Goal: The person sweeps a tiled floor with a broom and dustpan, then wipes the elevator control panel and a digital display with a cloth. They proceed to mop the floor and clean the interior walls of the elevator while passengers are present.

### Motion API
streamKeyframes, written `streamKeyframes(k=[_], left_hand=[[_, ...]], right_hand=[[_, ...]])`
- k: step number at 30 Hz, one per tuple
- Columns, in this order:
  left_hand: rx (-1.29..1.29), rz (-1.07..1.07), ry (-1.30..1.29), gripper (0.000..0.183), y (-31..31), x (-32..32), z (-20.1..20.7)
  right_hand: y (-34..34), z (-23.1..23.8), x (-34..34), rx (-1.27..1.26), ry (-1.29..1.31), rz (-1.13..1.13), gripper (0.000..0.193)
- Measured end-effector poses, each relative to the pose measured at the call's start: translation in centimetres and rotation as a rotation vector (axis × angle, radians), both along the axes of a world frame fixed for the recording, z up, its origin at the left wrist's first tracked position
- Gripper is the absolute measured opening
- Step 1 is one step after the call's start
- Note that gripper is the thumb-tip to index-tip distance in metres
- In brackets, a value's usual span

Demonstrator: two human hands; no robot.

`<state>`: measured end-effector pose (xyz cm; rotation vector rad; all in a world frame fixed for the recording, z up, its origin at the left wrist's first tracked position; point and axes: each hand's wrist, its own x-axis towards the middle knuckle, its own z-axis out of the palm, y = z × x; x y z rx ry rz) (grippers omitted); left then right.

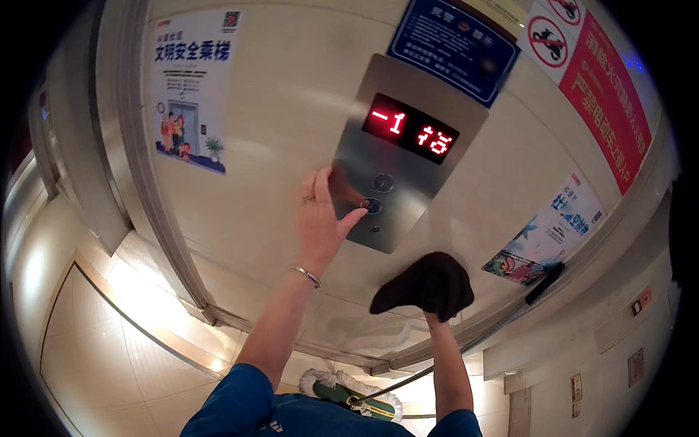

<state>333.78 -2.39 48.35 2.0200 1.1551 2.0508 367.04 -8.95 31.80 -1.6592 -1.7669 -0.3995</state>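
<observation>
At the steel lift call panel (421, 191), my left hand (319, 218) is raised with its fingers spread. Its thumb tip touches the lower round button (373, 206), and it holds nothing. A thin bracelet circles that wrist. Above the buttons, a black display (410, 129) glows with red characters. My right hand (435, 318) is lower and to the right, near the wall. A dark brown cloth (428, 282) covers it and hides its fingers; the cloth bunches around the hand.
A flat mop (342, 393) with white fringe and a green top lies near my body; its pole slants right to a black grip (545, 284). Posters (191, 95) and a blue sign (455, 47) hang on the wall. A metal door frame (156, 182) stands left.
</observation>
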Motion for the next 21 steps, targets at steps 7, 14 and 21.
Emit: streamKeyframes(k=[7,14,21], left_hand=[[-0.013,-0.004,-0.002,0.082,0.1,-0.4,-0.2],[-0.017,-0.053,0.025,0.075,-0.5,-1.0,-0.1],[-0.199,-0.278,-0.49,0.047,0.3,-4.6,-4.7]], right_hand=[[-1.5,4.8,0.5,-0.016,0.263,0.05,0.052],[-1.1,15.4,-1.6,0.174,0.374,0.126,0.052],[4.1,25.8,-13.5,0.434,-0.081,0.231,0.052]])
